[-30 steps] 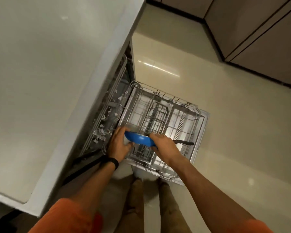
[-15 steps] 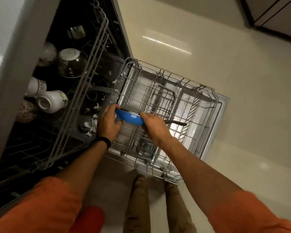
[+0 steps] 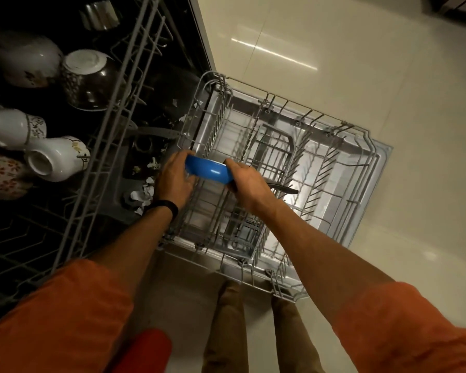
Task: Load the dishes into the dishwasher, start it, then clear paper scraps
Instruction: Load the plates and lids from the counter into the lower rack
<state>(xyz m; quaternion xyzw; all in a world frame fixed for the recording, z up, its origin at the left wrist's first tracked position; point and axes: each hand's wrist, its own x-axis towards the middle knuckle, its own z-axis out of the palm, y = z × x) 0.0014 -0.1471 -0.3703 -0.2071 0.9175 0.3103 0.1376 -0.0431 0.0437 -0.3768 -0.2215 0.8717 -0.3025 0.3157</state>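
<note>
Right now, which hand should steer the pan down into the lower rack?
Right. The right hand grips the pan at the base of its handle, above the rack. The left hand only holds the opposite rim, at the rack's edge, so it probably just steadies.

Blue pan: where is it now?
Head view, centre: blue pan held between left hand and right hand, over the tub-side end of the lower rack.

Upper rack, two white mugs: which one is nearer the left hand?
The white mug with its round end towards the camera, beside the rack's wire rail. The other mug lies beyond it, farther from the left hand.
</note>
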